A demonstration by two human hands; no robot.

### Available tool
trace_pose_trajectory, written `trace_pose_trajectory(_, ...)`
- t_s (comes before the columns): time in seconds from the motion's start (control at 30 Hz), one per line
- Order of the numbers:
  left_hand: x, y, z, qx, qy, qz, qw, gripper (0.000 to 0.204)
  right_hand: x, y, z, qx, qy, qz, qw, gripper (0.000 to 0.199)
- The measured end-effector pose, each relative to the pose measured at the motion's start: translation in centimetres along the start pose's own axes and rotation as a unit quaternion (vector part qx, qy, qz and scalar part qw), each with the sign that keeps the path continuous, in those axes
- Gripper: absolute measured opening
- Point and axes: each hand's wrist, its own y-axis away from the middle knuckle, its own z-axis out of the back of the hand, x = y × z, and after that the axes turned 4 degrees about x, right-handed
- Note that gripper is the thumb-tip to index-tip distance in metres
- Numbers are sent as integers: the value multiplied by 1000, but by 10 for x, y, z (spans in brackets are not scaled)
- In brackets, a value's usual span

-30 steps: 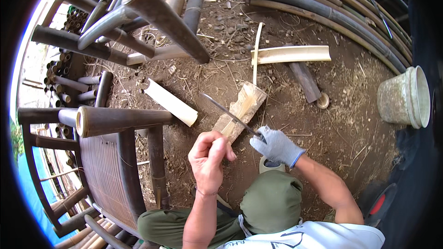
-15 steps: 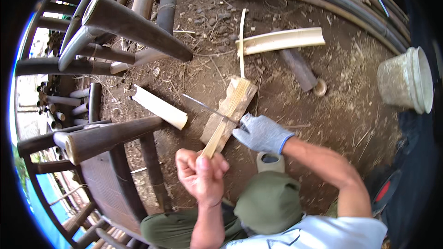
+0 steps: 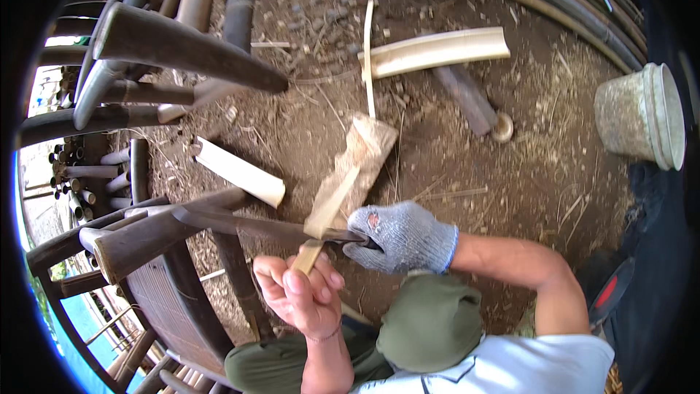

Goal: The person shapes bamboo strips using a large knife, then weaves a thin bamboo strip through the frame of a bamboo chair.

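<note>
The bamboo strip [image 3: 329,208] slants up from your knees over the wooden block [image 3: 364,157] on the dirt ground [image 3: 510,175]. Your bare left hand [image 3: 300,293] curls tight around its lower end, wrist bent upward. Your gloved right hand [image 3: 405,237] is clenched on the long blade [image 3: 255,225], laid crosswise against the strip.

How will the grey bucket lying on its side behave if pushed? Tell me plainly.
The grey bucket lies on its side on the dirt ground, so it would probably roll, likely in a curve since it tapers. Nothing shows inside it, so it is probably light. Its walls look rigid and should not flop.
</note>
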Motion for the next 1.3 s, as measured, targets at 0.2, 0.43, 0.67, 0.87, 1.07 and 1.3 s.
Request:
trace_pose_trajectory(0.2,-13,16,5,-14,9,33,999,26,-73,7,-41,90,55,-265,959,46)
trace_pose_trajectory(0.43,3,8,14,-10,30,16,999,30,-67,0,-26,47,72,-159,984,41)
trace_pose_trajectory(0.67,-8,28,24,56,17,66,996,30,-130,16,-51,160,-227,-352,894,47)
trace_pose_trajectory(0.87,0,33,38,40,13,60,997,37,-109,34,-64,48,113,-239,963,43)
trace_pose_trajectory(1.07,13,37,55,64,-19,32,997,46,-50,25,-63,-27,59,-124,990,40)
trace_pose_trajectory(1.3,11,36,50,57,3,31,998,44,-108,28,-70,73,39,-278,957,48)
